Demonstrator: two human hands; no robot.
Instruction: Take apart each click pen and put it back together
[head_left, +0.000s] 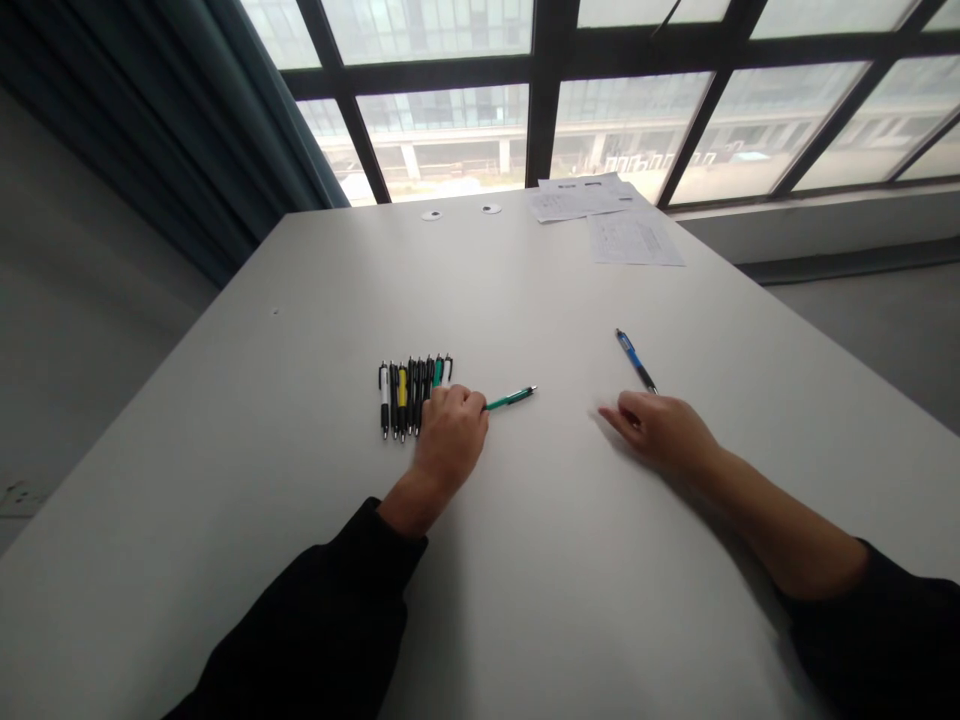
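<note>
Side by side on the white table lies a row of click pens (402, 395), mostly black, with white, yellow and green ones among them. My left hand (454, 425) is closed at the row's right end and covers part of it. A green pen (514, 398) sticks out rightward from its fingers, clip end outward; its other end is hidden under the hand. Farther right, a blue pen (634, 358) with a dark grip lies slanted. Just below it is my right hand (660, 428), slightly blurred, thumb pointing left and nothing visible in its fingers. The hand hides the blue pen's lower tip.
Printed papers (637, 238) overlap at the table's far edge, beside two round white cable covers (491, 209). A window (450, 140) with dark frames rises behind the table (360, 290). A dark curtain (172, 110) hangs at the left.
</note>
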